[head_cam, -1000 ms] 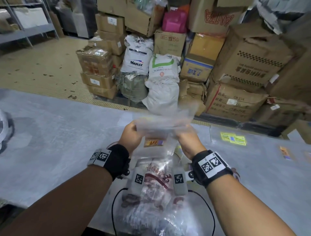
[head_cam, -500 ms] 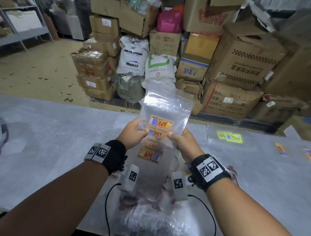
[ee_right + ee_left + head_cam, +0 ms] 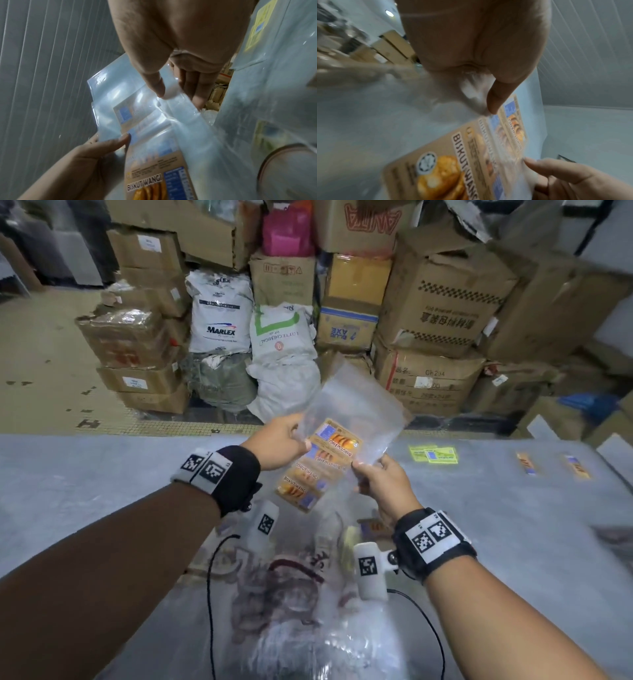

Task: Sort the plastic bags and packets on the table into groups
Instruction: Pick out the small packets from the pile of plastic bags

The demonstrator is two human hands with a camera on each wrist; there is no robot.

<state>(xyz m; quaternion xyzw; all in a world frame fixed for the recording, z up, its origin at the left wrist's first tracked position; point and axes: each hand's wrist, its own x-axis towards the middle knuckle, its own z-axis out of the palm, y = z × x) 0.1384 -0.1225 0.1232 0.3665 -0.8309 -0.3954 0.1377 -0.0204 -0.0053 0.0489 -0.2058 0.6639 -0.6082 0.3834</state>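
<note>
Since half a second ago I've tilted the bags [image 3: 346, 426] rightward, left hand [image 3: 279, 445] pinching the left edge, right hand [image 3: 378, 481] pinching the near-right corner, held above the table [image 3: 102, 474] to read labels before grouping, probably with far-right packets [image 3: 433, 455].

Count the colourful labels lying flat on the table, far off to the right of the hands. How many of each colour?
Yellow-green labels: 2
Orange labels: 2
Total: 4
The labels inside the held clear bags are not counted.
</note>
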